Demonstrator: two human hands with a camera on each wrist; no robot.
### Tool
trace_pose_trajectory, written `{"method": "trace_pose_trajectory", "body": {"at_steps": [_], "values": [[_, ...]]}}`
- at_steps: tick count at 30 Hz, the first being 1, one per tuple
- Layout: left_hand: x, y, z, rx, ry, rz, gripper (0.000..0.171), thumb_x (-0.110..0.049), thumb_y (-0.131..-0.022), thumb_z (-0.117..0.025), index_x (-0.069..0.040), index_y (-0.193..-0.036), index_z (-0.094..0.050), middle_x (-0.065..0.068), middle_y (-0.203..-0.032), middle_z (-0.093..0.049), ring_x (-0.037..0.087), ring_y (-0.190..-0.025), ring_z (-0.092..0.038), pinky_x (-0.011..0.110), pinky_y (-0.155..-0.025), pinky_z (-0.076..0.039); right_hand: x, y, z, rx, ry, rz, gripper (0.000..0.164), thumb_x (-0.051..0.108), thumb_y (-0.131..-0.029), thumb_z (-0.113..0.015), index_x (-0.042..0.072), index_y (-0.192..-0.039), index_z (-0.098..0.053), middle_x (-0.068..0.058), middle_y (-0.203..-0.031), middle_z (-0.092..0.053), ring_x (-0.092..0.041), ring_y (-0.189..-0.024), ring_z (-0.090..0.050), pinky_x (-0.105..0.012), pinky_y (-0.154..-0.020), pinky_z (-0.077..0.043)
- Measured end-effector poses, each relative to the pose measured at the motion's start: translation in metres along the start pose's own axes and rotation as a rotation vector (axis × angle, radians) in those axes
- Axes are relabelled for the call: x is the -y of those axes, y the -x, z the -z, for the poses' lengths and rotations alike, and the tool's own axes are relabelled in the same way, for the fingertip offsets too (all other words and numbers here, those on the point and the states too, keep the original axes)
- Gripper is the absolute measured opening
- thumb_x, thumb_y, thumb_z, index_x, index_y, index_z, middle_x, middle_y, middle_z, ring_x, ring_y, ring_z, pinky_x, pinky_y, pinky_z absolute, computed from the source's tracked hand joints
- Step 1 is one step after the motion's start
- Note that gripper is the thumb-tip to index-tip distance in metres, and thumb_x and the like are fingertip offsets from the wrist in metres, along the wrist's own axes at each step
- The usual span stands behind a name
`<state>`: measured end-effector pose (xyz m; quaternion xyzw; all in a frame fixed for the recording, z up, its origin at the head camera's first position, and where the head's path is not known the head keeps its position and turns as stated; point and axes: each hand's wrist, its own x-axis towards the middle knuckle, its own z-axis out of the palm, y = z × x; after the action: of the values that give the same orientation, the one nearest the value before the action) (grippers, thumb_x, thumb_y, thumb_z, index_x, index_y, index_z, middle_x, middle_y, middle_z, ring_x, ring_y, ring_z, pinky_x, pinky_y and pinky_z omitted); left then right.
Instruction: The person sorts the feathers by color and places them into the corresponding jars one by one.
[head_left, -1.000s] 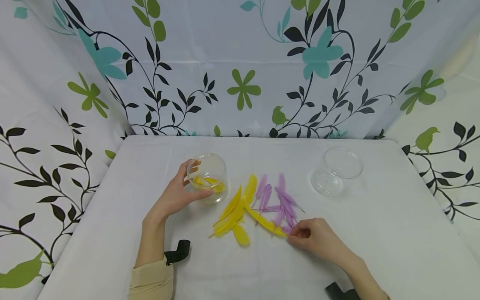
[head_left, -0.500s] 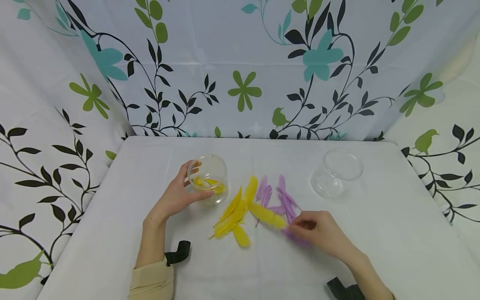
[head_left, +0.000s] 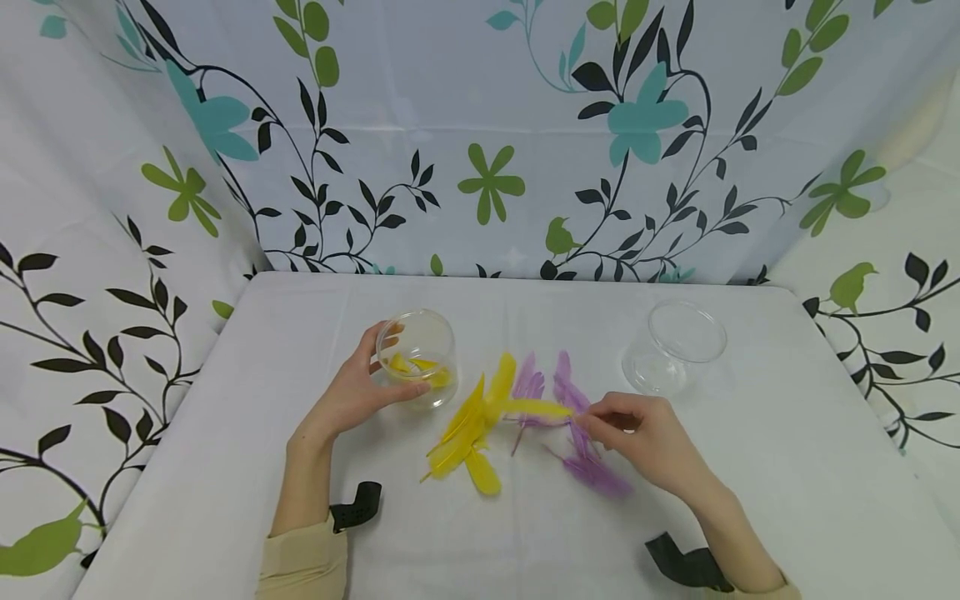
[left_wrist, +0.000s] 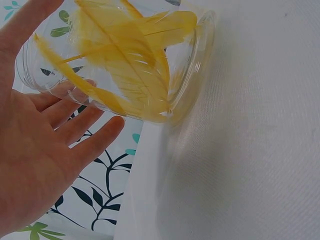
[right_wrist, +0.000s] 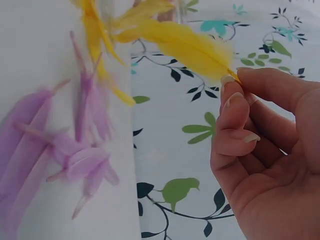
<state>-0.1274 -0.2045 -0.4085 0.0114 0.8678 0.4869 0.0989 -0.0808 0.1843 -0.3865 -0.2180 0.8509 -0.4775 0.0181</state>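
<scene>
My left hand (head_left: 352,392) holds a clear glass jar (head_left: 417,329) from its left side, thumb in front and fingers behind. Inside the jar lie several yellow feathers (left_wrist: 125,55), plainly seen through the glass in the left wrist view. Between thumb and fingertips, my right hand (head_left: 637,429) pinches the quill end of a yellow feather (right_wrist: 185,47), raised over the purple feathers (head_left: 592,475). A cluster of yellow feathers (head_left: 461,437) lies on the table to the right of the jar.
A second clear glass jar (head_left: 656,371) stands at the right rear of the white-covered table (head_left: 465,550), with no feathers visible in it. A patterned curtain (head_left: 405,92) hangs behind and along both sides.
My right hand has lifted the yellow feather by its end and moved up and slightly right. Some purple feathers have shifted toward the front. The left hand and its jar stay put.
</scene>
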Motion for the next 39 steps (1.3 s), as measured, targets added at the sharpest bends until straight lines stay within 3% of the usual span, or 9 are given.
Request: {"method": "trace_pose_trajectory", "body": {"at_steps": [6,13,21,25,31,39], "values": [[0.0,0.0,0.001,0.0,-0.005,0.006,0.109,-0.055,-0.074,-0.084,-0.03,-0.157,-0.018,0.008,-0.158,-0.035,0.042,-0.144,-0.034,0.068,-0.107,-0.039,0.01,-0.01,0.002,-0.038,0.003,0.016,0.005,0.013,-0.094,-0.071,0.013,-0.094,-0.076,0.004,-0.075,-0.066,-0.011,-0.066,-0.061,-0.024,-0.063,-0.057],[-0.001,0.001,0.001,-0.004,-0.014,0.013,0.111,-0.056,-0.073,-0.084,-0.03,-0.157,-0.017,0.007,-0.159,-0.034,0.042,-0.144,-0.034,0.068,-0.105,-0.04,0.02,-0.024,0.001,-0.066,-0.027,0.063,0.007,0.013,-0.094,-0.07,0.018,-0.093,-0.076,0.005,-0.072,-0.062,-0.013,-0.065,-0.06,-0.024,-0.062,-0.055],[0.0,0.0,0.001,-0.002,-0.018,0.017,0.112,-0.058,-0.073,-0.083,-0.03,-0.158,-0.016,0.006,-0.16,-0.033,0.042,-0.143,-0.035,0.068,-0.105,-0.04,0.033,-0.042,-0.005,-0.118,-0.084,0.048,0.007,0.016,-0.094,-0.07,0.013,-0.096,-0.076,0.002,-0.076,-0.066,-0.021,-0.066,-0.062,-0.025,-0.063,-0.057],[-0.001,0.0,0.002,-0.002,-0.021,0.024,0.112,-0.058,-0.073,-0.083,-0.03,-0.158,-0.016,0.005,-0.159,-0.034,0.042,-0.143,-0.035,0.068,-0.105,-0.04,0.04,-0.055,-0.011,-0.115,-0.128,0.03,0.009,0.02,-0.095,-0.07,0.013,-0.096,-0.076,-0.001,-0.076,-0.066,-0.026,-0.069,-0.063,-0.026,-0.066,-0.058],[0.0,-0.001,0.001,0.0,-0.016,0.023,0.112,-0.058,-0.072,-0.083,-0.031,-0.158,-0.017,0.005,-0.16,-0.033,0.041,-0.143,-0.035,0.068,-0.106,-0.04,0.047,-0.071,-0.024,-0.08,-0.177,-0.001,0.015,0.024,-0.095,-0.07,0.011,-0.1,-0.077,-0.013,-0.082,-0.068,-0.021,-0.072,-0.063,-0.029,-0.068,-0.06],[-0.001,-0.001,0.001,-0.003,-0.019,0.021,0.112,-0.058,-0.072,-0.084,-0.031,-0.158,-0.017,0.005,-0.159,-0.034,0.041,-0.143,-0.035,0.068,-0.106,-0.039,0.042,-0.086,-0.048,-0.078,-0.14,-0.011,0.018,0.029,-0.094,-0.071,0.013,-0.099,-0.077,-0.002,-0.083,-0.072,-0.024,-0.074,-0.065,-0.027,-0.07,-0.06]]}}
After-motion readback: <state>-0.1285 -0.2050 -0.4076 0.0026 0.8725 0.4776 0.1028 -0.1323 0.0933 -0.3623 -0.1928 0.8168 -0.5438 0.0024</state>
